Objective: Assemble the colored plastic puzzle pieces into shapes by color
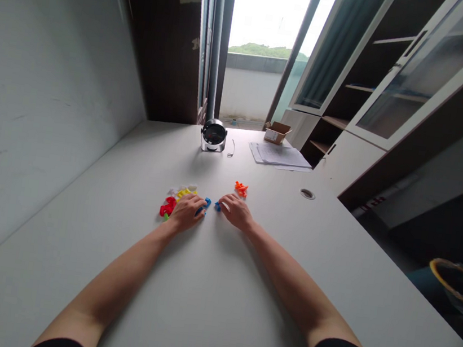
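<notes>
Light touch, one at a time

Past the red pieces [168, 206] and yellow pieces [186, 193], your left hand [186, 212] curls over blue pieces [207, 203] on the white table [208, 284]; I can't tell whether it grips. Pinch gently, so you don't drag neighbours. Your right hand [235, 210], fingers narrow, meets a lone blue piece [217, 207], grip unclear; avoid the orange pieces [241, 189]. The carton [277, 133] has unreadable markings.
</notes>
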Motion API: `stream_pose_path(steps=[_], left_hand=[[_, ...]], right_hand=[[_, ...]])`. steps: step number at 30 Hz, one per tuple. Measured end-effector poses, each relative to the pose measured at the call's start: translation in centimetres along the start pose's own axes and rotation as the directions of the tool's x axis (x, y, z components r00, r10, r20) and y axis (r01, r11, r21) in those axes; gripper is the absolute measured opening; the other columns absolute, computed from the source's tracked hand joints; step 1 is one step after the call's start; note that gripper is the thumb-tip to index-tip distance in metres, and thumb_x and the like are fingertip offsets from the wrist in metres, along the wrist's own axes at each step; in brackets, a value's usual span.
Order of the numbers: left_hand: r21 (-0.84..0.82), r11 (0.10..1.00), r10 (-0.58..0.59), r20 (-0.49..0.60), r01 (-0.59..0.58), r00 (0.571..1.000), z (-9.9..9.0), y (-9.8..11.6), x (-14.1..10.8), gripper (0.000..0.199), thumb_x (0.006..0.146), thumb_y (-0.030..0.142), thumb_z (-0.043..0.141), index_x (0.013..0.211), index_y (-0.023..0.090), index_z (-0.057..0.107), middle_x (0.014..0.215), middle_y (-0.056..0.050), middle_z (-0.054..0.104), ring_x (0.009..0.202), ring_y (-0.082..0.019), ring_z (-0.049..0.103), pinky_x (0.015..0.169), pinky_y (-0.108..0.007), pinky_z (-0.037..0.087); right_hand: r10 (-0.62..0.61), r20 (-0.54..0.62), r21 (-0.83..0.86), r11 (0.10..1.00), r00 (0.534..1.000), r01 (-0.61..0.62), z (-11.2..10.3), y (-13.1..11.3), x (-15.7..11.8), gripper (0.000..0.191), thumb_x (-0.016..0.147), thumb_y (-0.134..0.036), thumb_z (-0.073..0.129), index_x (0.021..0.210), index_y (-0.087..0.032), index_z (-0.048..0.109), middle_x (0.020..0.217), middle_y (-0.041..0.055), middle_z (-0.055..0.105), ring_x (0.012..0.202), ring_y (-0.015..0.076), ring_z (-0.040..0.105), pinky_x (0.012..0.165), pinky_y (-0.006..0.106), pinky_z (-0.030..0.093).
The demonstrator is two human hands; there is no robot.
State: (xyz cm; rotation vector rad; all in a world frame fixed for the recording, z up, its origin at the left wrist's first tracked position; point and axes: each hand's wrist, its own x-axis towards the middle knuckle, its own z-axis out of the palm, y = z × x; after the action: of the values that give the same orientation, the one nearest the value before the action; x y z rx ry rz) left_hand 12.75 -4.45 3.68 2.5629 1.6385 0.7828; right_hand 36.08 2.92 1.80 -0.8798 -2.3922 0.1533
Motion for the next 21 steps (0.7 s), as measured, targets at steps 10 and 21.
stream_pose_path(steps=[10,21], left_hand=[[0.006,1.0,0.001,0.005,-0.001,1.0,-0.38,0.19,0.07,0.012,0.093,0.026,0.054,0.09,0.023,0.065,0.096,-0.007,0.066,0.099,-0.024,0.057,0.096,-0.042,0.043],[0.028,1.0,-0.012,-0.005,0.012,1.0,-0.12,0.14,-0.01,0.01,0.092,0.028,0.057,0.093,0.023,0.065,0.1,-0.006,0.067,0.102,-0.025,0.057,0.097,-0.042,0.043]], right_hand=[[-0.028,0.062,0.088,0.996,0.998,0.023,0.18,0.45,-0.17,0.026,0.085,-0.01,0.062,0.108,-0.023,0.064,0.105,0.0048,0.069,0.104,0.0215,0.06,0.089,0.032,0.048],[-0.111,0.076,0.1,0.99,0.991,0.103,0.17,0.33,-0.16,0.032,0.086,-0.013,0.065,0.116,-0.025,0.067,0.105,0.0049,0.069,0.101,0.0199,0.06,0.09,0.031,0.047]])
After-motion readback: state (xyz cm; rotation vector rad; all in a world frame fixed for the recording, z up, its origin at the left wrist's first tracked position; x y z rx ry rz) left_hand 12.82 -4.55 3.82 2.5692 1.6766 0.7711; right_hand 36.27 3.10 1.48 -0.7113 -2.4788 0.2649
